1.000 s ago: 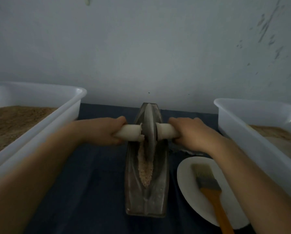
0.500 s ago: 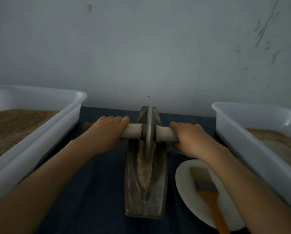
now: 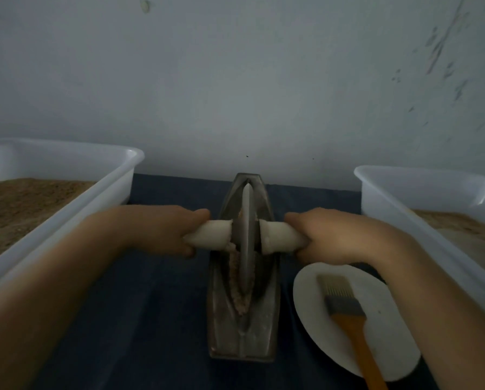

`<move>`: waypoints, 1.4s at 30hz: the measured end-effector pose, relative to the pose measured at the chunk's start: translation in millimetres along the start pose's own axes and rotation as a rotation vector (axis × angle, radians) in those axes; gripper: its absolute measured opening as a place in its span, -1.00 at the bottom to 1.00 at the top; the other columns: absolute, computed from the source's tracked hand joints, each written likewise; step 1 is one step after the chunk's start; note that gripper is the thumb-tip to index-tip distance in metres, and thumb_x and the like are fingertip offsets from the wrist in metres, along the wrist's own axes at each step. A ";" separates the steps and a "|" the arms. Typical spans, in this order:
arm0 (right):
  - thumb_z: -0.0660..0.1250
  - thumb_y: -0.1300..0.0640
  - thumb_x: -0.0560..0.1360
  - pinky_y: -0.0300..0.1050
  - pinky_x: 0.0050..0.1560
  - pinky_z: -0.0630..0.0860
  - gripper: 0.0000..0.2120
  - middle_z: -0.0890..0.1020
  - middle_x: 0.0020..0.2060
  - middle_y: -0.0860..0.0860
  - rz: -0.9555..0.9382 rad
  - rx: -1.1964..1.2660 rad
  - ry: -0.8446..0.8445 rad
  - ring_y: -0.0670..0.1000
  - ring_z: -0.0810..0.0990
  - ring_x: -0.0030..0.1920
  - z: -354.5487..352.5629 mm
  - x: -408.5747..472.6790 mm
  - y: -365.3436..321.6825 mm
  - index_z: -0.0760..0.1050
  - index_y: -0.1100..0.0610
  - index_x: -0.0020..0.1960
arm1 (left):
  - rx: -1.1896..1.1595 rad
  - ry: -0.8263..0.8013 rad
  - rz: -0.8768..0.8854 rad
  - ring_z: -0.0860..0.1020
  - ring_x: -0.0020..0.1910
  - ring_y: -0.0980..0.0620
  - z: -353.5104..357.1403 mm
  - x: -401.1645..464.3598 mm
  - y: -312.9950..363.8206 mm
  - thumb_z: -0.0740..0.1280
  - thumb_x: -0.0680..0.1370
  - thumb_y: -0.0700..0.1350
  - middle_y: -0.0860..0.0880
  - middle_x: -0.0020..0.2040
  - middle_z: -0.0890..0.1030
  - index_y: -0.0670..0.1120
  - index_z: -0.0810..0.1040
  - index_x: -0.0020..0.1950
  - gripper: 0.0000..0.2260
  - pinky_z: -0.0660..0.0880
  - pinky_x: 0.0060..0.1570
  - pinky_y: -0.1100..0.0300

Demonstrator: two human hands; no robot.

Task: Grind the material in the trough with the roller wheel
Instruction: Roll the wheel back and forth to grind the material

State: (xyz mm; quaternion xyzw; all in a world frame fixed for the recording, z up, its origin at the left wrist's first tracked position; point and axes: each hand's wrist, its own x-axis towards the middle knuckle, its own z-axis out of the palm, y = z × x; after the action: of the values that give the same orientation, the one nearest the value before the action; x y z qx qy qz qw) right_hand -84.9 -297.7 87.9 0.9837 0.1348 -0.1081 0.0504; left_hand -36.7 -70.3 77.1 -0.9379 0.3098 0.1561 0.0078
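A boat-shaped metal trough (image 3: 245, 333) lies lengthwise on the dark cloth in front of me. A strip of pale ground material (image 3: 237, 285) lies in its groove. The grey roller wheel (image 3: 247, 235) stands upright in the groove near the middle of the trough. A pale handle sticks out on each side of the wheel. My left hand (image 3: 162, 230) grips the left handle, and my right hand (image 3: 331, 237) grips the right handle.
A white tub (image 3: 100, 198) of brown powder stands at the left, another white tub (image 3: 404, 220) with powder at the right. A white plate (image 3: 382, 353) at the front right carries a brush (image 3: 345, 311) with an orange handle. A grey wall rises close behind.
The wheel rolled away toward the far end of the trough, then came back toward me to the middle. Both hands stayed on the handles.
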 end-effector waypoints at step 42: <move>0.25 0.19 0.49 -0.07 -0.12 0.13 -0.74 0.51 0.06 0.07 0.095 -0.113 0.641 0.13 0.45 0.07 37.5 56.3 25.4 0.36 0.11 0.17 | 0.280 0.765 -0.136 0.46 0.08 -0.07 30.0 62.5 -20.7 0.31 0.48 -0.10 -0.05 0.11 0.48 -0.07 0.33 0.20 -0.68 0.29 -0.02 0.10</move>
State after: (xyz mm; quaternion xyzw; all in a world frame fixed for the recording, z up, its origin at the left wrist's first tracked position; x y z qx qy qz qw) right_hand -32.4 -312.6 40.4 0.9685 0.1037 0.2169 0.0650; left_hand 14.2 -86.4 28.2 -0.9364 0.2460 -0.2484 0.0301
